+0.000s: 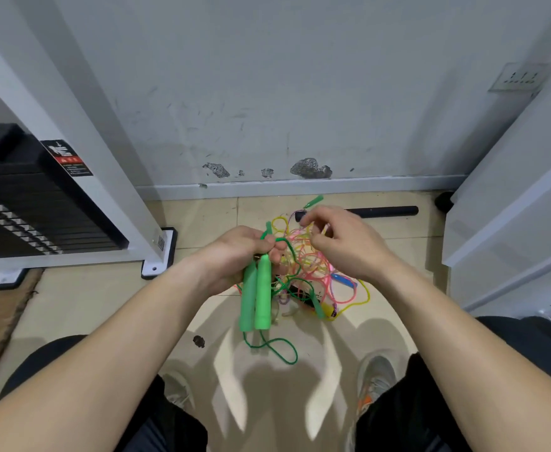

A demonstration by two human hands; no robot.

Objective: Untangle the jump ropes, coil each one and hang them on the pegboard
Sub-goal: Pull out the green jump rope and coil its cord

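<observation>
Left grip (235,252) is clenched round the tops of two green handles (256,295), which hang side by side, touching, above the floor (104,305). Their thin green cord (277,350) loops down onto the tiles below. Right grip (342,243) is curled over the tangle of ropes (310,265), pinching strands at its top. The tangle is pink and yellow cord, knotted loosely, lying on the floor near the wall edge. A blue handle (342,282) and a yellow handle (328,309) lie in it.
</observation>
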